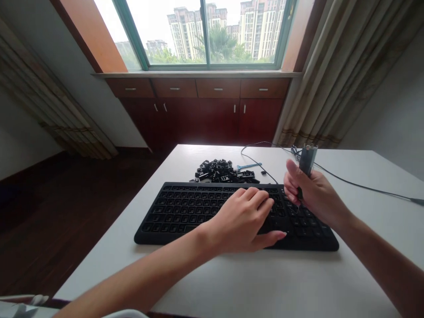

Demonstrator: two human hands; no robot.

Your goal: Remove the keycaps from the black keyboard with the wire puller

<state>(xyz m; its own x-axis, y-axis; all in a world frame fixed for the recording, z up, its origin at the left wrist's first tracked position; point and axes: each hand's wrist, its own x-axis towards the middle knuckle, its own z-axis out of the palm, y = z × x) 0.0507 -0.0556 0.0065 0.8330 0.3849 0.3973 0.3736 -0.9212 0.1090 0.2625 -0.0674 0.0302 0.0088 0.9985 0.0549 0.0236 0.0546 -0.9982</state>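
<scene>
A black keyboard (185, 212) lies on the white table. Its left and middle sections show bare square sockets without keycaps, while caps remain on the number pad at the right. My left hand (247, 216) rests over the keyboard's middle, palm down, with bent fingers touching it and the thumb stretched apart to the right. Above the number pad, my right hand (306, 187) is closed around a dark keycap puller (308, 159) held upright. Its thin wire end points down at the keys; whether it hooks a cap I cannot tell.
Behind the keyboard sits a heap of loose black keycaps (217, 171), with a light-blue flat tool (249, 166) and a single keycap (263, 172) beside it. The keyboard's cable (361, 183) runs across the table (265, 282) to the right. Cabinets (205, 117) stand beyond the far edge.
</scene>
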